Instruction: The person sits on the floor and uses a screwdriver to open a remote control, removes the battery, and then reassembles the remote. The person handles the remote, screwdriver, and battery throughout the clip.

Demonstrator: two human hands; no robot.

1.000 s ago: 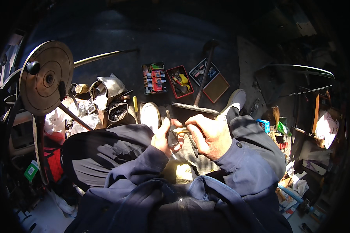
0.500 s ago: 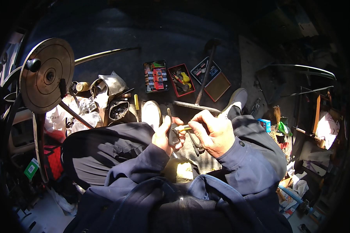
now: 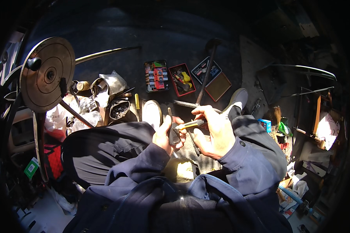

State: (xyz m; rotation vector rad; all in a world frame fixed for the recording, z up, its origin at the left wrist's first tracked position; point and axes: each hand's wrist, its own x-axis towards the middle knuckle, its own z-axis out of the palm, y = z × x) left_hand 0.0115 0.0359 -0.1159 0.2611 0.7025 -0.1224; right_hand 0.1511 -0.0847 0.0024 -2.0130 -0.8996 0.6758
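Note:
Close in front of me, my left hand (image 3: 164,136) is closed round what looks like a dark car key (image 3: 174,136), its narrow blade pointing away from me. A small screwdriver (image 3: 189,125) with a yellow-and-black handle lies crosswise, its front end at the key and my left fingertips. Its tip is hidden there. My right hand (image 3: 218,134) is loosely round the back end of the handle, thumb and forefinger apart. Below the screwdriver, a thin dark tool (image 3: 194,143) slants beside my right thumb; I cannot tell whether that hand holds it.
Ahead on the floor are a box of small packets (image 3: 156,88), a red tray of small parts (image 3: 188,92) and a brown tray (image 3: 218,87). A long-handled hammer-like tool (image 3: 204,79) leans beyond my hands. A large round disc (image 3: 46,91) stands left; clutter lies on both sides.
My right thumb and forefinger have spread from their pinch on the screwdriver, uncovering more of its handle. My left hand and the key have stayed nearly still.

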